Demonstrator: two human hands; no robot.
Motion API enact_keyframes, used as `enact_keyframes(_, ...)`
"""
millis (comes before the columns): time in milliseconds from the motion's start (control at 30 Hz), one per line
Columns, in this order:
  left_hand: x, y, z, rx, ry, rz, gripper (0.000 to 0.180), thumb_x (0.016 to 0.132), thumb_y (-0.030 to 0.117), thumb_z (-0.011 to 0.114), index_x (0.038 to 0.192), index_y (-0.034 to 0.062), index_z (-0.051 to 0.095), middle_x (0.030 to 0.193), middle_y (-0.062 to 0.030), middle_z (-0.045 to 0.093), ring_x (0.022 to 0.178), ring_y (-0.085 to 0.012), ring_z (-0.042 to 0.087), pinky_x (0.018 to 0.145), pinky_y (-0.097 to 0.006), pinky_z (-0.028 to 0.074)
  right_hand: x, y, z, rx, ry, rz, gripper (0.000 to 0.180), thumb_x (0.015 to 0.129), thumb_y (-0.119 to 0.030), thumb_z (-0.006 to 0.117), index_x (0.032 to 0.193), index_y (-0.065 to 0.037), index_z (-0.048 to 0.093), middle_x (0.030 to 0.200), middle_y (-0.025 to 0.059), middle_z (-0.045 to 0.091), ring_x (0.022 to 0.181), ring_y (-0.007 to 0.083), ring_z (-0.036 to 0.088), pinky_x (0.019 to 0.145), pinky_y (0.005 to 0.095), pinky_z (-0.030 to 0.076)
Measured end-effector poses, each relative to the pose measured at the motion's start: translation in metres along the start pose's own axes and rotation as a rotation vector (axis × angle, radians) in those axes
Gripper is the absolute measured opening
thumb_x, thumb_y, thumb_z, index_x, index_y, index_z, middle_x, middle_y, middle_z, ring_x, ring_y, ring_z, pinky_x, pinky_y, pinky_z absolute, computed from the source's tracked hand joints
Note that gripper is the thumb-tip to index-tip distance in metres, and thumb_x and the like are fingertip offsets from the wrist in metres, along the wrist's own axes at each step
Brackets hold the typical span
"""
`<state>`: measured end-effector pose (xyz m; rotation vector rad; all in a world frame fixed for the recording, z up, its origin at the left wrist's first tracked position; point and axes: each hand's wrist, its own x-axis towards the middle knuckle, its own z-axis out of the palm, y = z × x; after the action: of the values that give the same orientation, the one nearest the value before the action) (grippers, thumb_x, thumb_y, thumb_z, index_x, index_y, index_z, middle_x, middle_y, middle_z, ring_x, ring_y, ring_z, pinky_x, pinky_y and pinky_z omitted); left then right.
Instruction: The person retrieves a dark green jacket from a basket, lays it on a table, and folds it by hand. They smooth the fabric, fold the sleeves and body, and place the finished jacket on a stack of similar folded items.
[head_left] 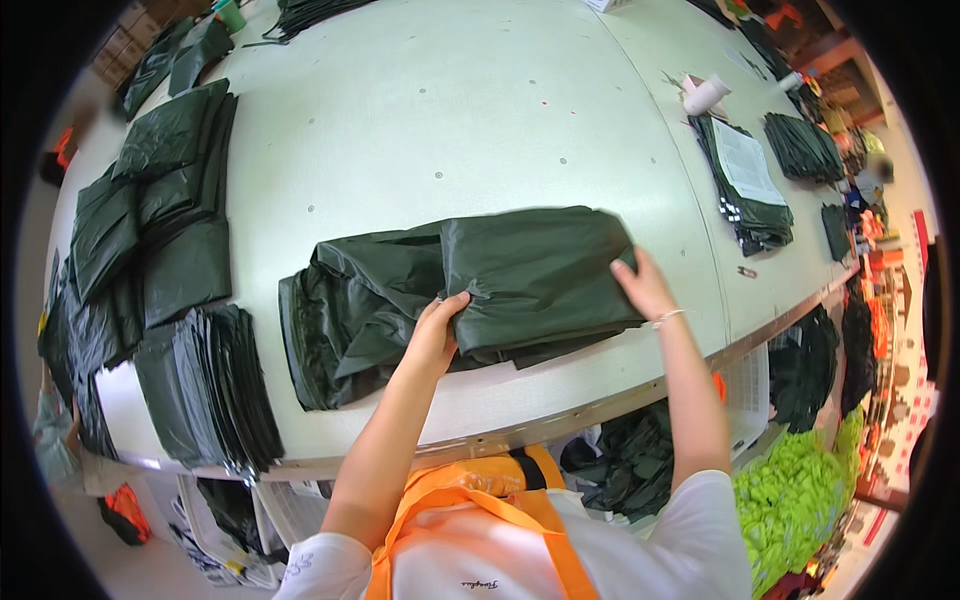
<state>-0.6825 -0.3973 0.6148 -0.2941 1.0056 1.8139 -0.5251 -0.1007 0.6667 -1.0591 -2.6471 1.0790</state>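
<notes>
A dark green garment (545, 270) of thin, slightly shiny cloth lies partly folded on the pale table in front of me; its exact kind I cannot tell. My left hand (437, 328) pinches the edge of the folded-over part near the middle, thumb on top. At the right end, my right hand (645, 288) grips the garment's side edge, with the thumb over the cloth and the other fingers mostly hidden. Left of the folded part, the rest of the cloth lies loosely creased.
Stacks of folded dark green garments (185, 260) line the table's left side, with another pile (215, 385) at the near edge. On the right lie a paper-topped bundle (750, 190) and a white roll (706, 95). Crates (745, 395) and a bright yellow-green heap (795, 500) sit below the edge.
</notes>
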Motion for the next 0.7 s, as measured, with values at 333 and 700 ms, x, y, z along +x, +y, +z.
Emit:
enact_keyframes(333,0.035,0.013,0.002,0.12,0.009,0.017,0.067,0.081,0.046,0.064,0.128,0.0017,0.047,0.127,-0.0122,0.052,0.115,-0.023,0.05,0.099,-0.037,0.038,0.006,0.069,0.044,-0.014,0.034,-0.22,0.067,0.09,-0.025,0.057,0.142,-0.001,0.022,0.125,0.0223,0.048,0.112,0.0382,0.048,0.096,0.0401,0.039)
enact_keyframes(700,0.079,-0.013,0.033,0.116,0.301,0.208,0.048,0.081,0.017,0.058,0.122,-0.0043,0.047,0.108,-0.0124,0.06,0.098,-0.0203,0.058,0.087,-0.031,0.046,0.023,0.064,0.023,-0.07,0.008,-0.101,0.066,0.092,-0.03,0.053,0.147,-0.016,0.018,0.109,0.0191,0.053,0.092,0.0344,0.056,0.08,0.0384,0.046)
